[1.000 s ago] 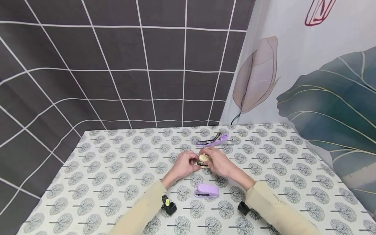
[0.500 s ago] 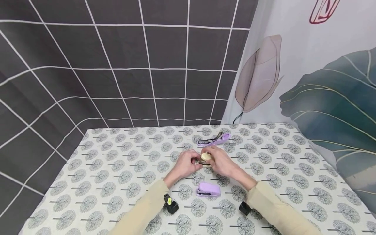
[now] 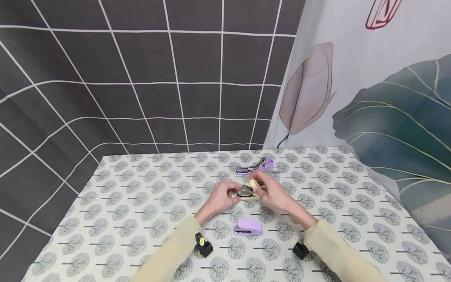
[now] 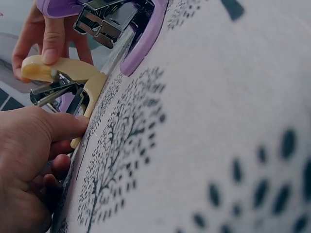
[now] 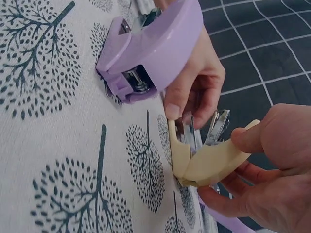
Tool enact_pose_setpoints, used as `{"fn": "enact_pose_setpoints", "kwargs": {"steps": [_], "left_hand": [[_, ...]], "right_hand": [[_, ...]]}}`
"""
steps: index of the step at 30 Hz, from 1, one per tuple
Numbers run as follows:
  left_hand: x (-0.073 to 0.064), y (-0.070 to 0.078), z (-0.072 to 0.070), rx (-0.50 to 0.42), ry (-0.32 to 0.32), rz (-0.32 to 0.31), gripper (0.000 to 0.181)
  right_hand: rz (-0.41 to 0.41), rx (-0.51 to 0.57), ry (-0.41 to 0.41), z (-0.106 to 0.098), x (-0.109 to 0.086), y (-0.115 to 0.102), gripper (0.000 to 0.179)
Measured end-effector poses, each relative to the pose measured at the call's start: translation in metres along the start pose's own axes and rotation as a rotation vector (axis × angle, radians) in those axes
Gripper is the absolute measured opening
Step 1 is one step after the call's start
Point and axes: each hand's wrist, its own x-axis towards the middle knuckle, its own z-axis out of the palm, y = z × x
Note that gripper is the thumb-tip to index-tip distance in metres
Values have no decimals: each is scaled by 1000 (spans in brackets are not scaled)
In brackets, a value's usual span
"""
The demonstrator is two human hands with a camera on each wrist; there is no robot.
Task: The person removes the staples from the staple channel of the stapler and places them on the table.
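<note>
A cream stapler (image 5: pixel 214 162) is spread open on the table between the two hands, its metal magazine showing. My left hand (image 3: pixel 221 197) pinches the front end of its base, thumb on the near side in the left wrist view. My right hand (image 3: pixel 275 194) holds the raised top cover (image 4: pixel 77 69), with the thumb on one side and fingers on the other. Toward me from the hands lies a closed purple stapler (image 3: pixel 248 226). Behind them another purple stapler (image 3: pixel 256 167) lies opened out, its metal parts sticking up.
A white cloth with printed trees (image 3: pixel 141 219) covers the table. A dark curtain with white grid lines (image 3: pixel 197 98) hangs behind the far edge, and a leaf-patterned curtain (image 3: pixel 398 117) hangs on the right. Black wrist cameras (image 3: pixel 204 247) sit at both sleeves.
The right hand has swung the cream stapler's cover up and back to the right, baring its metal magazine. The left hand stays at the base's front end; the purple staplers lie as before.
</note>
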Motion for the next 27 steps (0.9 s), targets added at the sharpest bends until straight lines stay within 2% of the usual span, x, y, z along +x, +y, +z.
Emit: {"fn": "enact_pose_setpoints", "kwargs": {"steps": [16, 27], "left_hand": [[-1, 0, 0, -8, -7, 2, 27], [-1, -3, 1, 2, 5, 30, 25]], "right_hand": [[6, 93, 24, -3, -9, 11, 34], [-14, 272, 12, -5, -16, 22, 29]]}}
